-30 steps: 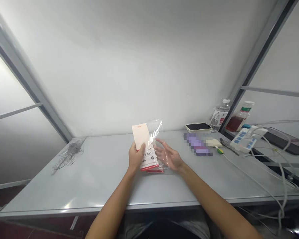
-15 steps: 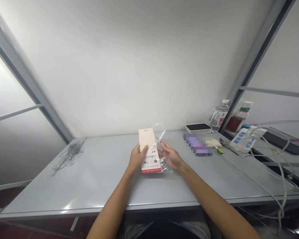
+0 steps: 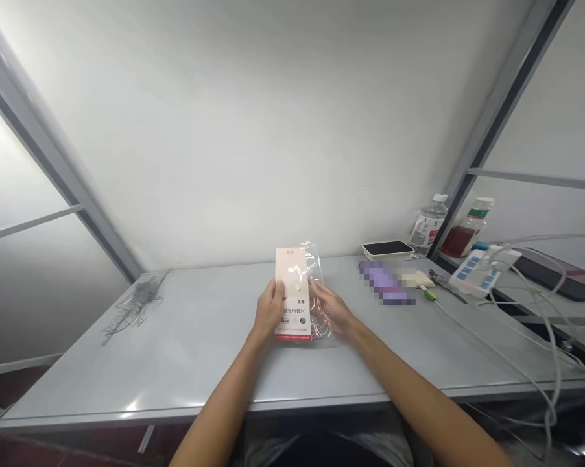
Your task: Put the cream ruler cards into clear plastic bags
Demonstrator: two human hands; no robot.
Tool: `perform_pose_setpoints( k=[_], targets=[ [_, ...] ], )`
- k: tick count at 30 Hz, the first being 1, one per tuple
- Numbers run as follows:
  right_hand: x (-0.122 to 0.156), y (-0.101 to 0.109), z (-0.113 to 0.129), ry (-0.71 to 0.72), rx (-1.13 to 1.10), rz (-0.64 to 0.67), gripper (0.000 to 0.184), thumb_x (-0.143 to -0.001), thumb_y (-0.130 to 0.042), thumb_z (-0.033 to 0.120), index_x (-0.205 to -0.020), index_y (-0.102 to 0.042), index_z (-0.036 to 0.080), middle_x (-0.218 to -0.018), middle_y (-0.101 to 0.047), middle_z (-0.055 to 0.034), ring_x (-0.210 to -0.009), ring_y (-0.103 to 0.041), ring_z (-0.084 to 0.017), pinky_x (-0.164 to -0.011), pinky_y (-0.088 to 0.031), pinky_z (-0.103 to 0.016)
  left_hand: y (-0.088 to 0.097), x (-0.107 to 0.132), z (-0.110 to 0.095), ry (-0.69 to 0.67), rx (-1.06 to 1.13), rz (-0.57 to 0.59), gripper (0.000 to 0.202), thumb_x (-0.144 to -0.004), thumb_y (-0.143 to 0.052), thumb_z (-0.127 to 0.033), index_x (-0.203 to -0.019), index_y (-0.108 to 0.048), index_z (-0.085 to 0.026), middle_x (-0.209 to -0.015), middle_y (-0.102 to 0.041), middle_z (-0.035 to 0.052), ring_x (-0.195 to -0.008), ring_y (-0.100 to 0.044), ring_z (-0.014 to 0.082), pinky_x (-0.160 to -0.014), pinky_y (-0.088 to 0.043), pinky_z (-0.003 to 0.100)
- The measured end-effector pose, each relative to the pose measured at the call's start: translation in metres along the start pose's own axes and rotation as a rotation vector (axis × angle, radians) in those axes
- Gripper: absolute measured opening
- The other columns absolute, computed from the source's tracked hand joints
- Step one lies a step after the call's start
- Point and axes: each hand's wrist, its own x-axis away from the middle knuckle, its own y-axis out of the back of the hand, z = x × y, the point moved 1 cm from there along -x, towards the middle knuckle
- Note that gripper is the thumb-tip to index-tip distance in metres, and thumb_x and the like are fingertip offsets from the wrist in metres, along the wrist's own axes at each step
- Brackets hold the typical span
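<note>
Above the middle of the grey table (image 3: 185,337) I hold a pale card with red print and a red bottom edge (image 3: 292,285), upright, inside a clear plastic sleeve (image 3: 318,292). My left hand (image 3: 269,310) grips the card's left edge, thumb on its front. On the other side, my right hand (image 3: 332,309) pinches the sleeve at its right edge with curled fingers. The sleeve's top reaches about level with the card's top.
A pile of thin clear strips (image 3: 133,302) lies at the table's left rear. To the right lie a phone (image 3: 388,249), a blurred purple object (image 3: 386,284), two bottles (image 3: 429,227), a power strip (image 3: 477,272) and trailing white cables (image 3: 516,363).
The card has turned upright and moved slightly right. The sleeve has come up over it, and my right hand went from open beside the sleeve to closed on its edge.
</note>
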Motion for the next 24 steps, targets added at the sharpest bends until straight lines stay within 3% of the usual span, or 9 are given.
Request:
perform_pose_setpoints(
  k=[4, 7, 9, 15, 20, 24],
  targets=[
    [-0.005, 0.007, -0.001, 0.075, 0.019, -0.054, 0.034, -0.083, -0.051, 0.040, -0.114, -0.056, 0.025, -0.107, -0.065, -0.0050, -0.094, -0.061, -0.022, -0.070, -0.052, -0.033, 0.004, -0.003, -0.004, 0.147, 0.203, 0.161, 0.035, -0.078, -0.049, -0.050, -0.078, -0.059, -0.017, -0.071, -0.061, 0.0017, -0.061, -0.055, 0.0127, -0.056, -0.042, 0.024],
    [-0.007, 0.015, 0.002, 0.115, 0.054, -0.090, 0.033, -0.083, -0.051, 0.042, -0.109, -0.059, 0.024, -0.109, -0.064, -0.0052, -0.096, -0.060, -0.023, -0.070, -0.051, -0.032, 0.009, -0.003, -0.009, 0.258, 0.238, 0.364, 0.036, -0.073, -0.057, -0.048, -0.079, -0.063, -0.014, -0.077, -0.065, 0.0073, -0.067, -0.059, 0.0166, -0.061, -0.046, 0.027],
    [-0.007, 0.017, 0.004, 0.103, 0.068, -0.081, 0.033, -0.082, -0.052, 0.043, -0.107, -0.060, 0.023, -0.107, -0.065, -0.0059, -0.095, -0.061, -0.023, -0.072, -0.050, -0.033, 0.010, -0.003, -0.010, 0.280, 0.247, 0.421, 0.036, -0.071, -0.061, -0.047, -0.079, -0.064, -0.013, -0.079, -0.067, 0.0096, -0.070, -0.062, 0.0186, -0.066, -0.048, 0.031],
    [-0.006, 0.016, 0.002, 0.066, 0.155, -0.073, 0.031, -0.077, -0.060, 0.042, -0.098, -0.064, 0.019, -0.092, -0.069, -0.0064, -0.082, -0.064, -0.022, -0.072, -0.049, -0.033, 0.007, -0.003, -0.003, 0.264, 0.153, 0.229, 0.035, -0.056, -0.074, -0.043, -0.058, -0.054, -0.014, -0.063, -0.065, 0.0053, -0.061, -0.062, 0.0184, -0.055, -0.048, 0.029],
    [-0.006, 0.014, 0.002, 0.078, 0.275, -0.082, 0.035, -0.074, -0.061, 0.044, -0.094, -0.064, 0.015, -0.083, -0.069, -0.0071, -0.072, -0.064, -0.022, -0.065, -0.049, -0.033, 0.004, -0.002, -0.004, 0.190, -0.045, 0.178, 0.040, -0.070, -0.056, -0.055, -0.060, -0.054, -0.016, -0.058, -0.061, 0.0034, -0.046, -0.055, 0.0138, -0.041, -0.039, 0.024],
    [-0.006, 0.014, 0.003, 0.125, 0.316, -0.040, 0.036, -0.075, -0.060, 0.045, -0.095, -0.064, 0.016, -0.087, -0.069, -0.0075, -0.076, -0.064, -0.022, -0.070, -0.049, -0.035, 0.005, 0.000, -0.004, 0.006, -0.236, 0.059, 0.042, -0.077, -0.046, -0.053, -0.052, -0.047, -0.019, -0.048, -0.050, -0.0010, -0.042, -0.043, 0.0099, -0.040, -0.027, 0.022]
  ],
)
